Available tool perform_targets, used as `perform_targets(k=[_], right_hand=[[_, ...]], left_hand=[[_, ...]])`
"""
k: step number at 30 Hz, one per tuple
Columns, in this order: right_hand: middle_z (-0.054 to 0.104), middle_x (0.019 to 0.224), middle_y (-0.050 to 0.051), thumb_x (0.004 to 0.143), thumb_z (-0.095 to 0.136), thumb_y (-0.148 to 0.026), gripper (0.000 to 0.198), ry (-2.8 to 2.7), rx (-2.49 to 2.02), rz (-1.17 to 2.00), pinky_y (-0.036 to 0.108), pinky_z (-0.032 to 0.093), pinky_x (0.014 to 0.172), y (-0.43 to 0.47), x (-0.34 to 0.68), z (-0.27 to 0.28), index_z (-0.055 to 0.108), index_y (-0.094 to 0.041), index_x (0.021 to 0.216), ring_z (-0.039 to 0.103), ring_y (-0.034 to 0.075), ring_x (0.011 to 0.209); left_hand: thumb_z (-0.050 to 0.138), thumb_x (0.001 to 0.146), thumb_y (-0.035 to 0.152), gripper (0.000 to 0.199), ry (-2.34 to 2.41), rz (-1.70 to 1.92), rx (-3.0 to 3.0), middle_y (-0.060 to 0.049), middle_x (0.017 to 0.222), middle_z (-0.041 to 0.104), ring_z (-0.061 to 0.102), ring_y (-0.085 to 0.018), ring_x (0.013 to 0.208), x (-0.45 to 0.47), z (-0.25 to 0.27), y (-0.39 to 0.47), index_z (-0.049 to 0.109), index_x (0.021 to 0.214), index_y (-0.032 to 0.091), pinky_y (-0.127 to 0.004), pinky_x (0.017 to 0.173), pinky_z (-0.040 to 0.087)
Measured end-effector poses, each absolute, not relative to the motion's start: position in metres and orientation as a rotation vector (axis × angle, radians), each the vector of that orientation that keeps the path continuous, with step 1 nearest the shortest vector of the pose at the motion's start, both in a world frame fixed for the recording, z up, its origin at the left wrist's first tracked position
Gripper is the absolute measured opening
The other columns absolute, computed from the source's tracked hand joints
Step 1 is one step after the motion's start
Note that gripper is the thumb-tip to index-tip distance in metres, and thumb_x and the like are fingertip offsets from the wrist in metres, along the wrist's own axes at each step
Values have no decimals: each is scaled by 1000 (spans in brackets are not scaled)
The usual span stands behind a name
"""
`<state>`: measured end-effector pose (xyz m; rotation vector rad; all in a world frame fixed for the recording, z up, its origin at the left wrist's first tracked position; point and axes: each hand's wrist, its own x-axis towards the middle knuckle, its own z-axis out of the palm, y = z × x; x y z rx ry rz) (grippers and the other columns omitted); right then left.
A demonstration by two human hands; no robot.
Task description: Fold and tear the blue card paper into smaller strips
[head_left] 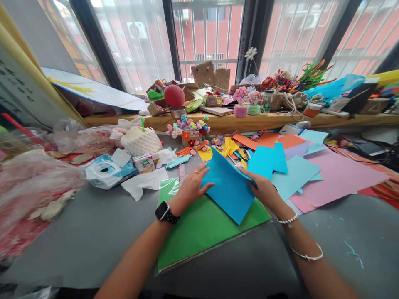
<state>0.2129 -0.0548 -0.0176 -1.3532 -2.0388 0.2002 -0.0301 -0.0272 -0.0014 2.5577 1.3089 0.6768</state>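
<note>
A sheet of blue paper (230, 187) is bent upward, its near corner over a green pack of paper in a clear sleeve (199, 236). My right hand (263, 189) pinches the sheet along its upper right edge. At the sheet's left edge is my left hand (195, 187), its thumb and fingers apart and the thumb close against the paper. A black watch is on the left wrist, and two bracelets are on the right. Just behind the right hand lie bright blue pieces of paper (260, 162).
Light teal sheets (294, 176) and a large pink sheet (339, 178) spread to the right. Yellow strips (230, 146) and small craft flowers (188, 128) lie behind. Left are a wipes pack (107, 170), a crumpled tissue (145, 182) and plastic bags (37, 182). A cluttered ledge runs below the window.
</note>
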Motion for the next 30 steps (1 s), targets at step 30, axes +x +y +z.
perform_targets(k=[30], right_hand=[[13,141,3,73,32,2,61,-2482,-1005,-25,47,35,94,-150,203,-49,39,-28,125,15,27,127]], left_hand=[[26,82,53,67,1455,263,2827,-15,136,23,19,-28,126,-27,-36,-119,28,129,7,-46,100,24]])
